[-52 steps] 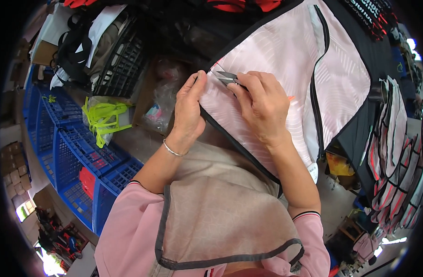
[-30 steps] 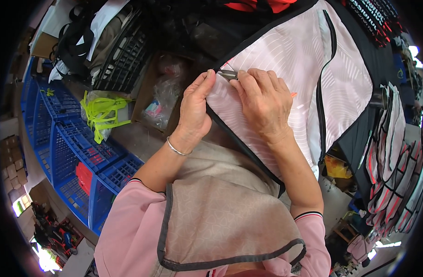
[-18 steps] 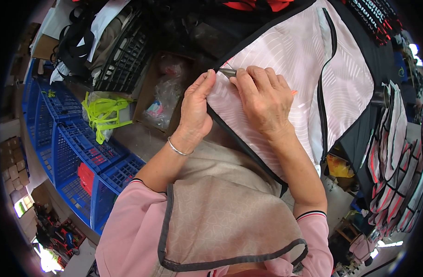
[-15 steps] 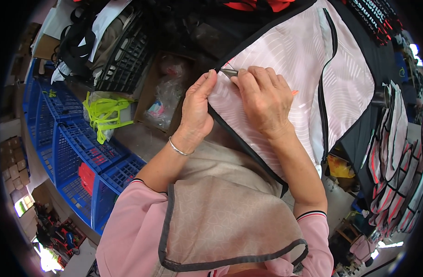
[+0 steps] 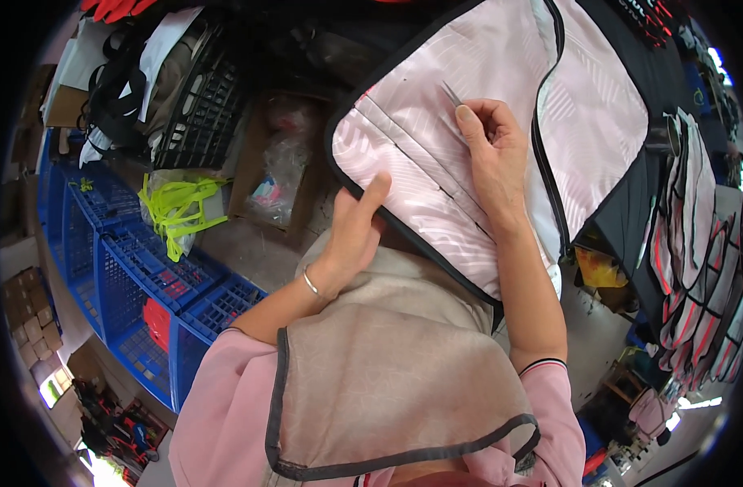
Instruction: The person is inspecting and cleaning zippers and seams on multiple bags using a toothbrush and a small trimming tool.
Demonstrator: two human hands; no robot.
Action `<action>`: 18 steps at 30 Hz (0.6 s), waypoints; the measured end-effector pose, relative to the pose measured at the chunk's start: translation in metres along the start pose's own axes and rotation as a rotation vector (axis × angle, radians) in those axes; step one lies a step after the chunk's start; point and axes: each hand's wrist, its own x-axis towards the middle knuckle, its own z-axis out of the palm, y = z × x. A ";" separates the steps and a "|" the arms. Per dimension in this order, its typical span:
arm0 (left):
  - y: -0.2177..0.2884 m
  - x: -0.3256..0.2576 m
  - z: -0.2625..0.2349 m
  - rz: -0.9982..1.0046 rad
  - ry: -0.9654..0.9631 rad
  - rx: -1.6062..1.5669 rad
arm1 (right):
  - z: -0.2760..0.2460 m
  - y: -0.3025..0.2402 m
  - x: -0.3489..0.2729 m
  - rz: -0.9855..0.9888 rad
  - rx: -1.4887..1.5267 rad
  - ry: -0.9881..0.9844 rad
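A pale pink fabric panel point(image 5: 436, 162) with black piping along its edges is spread in front of me, over a beige apron point(image 5: 388, 349) on my lap. My left hand point(image 5: 357, 235) grips the panel's lower black edge, thumb on top. My right hand point(image 5: 489, 150) rests on the panel and pinches small metal snips point(image 5: 451, 93), whose tip points up and left against the fabric. A thin bracelet sits on my left wrist.
Blue plastic crates point(image 5: 120, 268) stand at left, one holding a neon yellow vest point(image 5: 177, 207). A black crate point(image 5: 209, 105) and a cardboard box with plastic bags point(image 5: 278, 162) lie beyond. More pink and black garments point(image 5: 696, 268) are stacked at right.
My left hand has slid down from the panel's top edge to its lower black edge. The panel has shifted so more of its face shows, and my right hand with the snips sits higher on it.
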 end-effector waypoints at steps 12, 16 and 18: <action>0.005 0.023 0.012 -0.037 -0.019 -0.130 | 0.003 -0.018 -0.044 -0.608 -0.658 0.007; 0.005 0.021 0.013 -0.060 0.010 -0.129 | 0.005 -0.022 -0.040 -0.727 -0.814 0.029; 0.005 0.021 0.013 -0.049 0.004 -0.134 | 0.006 -0.024 -0.039 -0.753 -0.848 0.028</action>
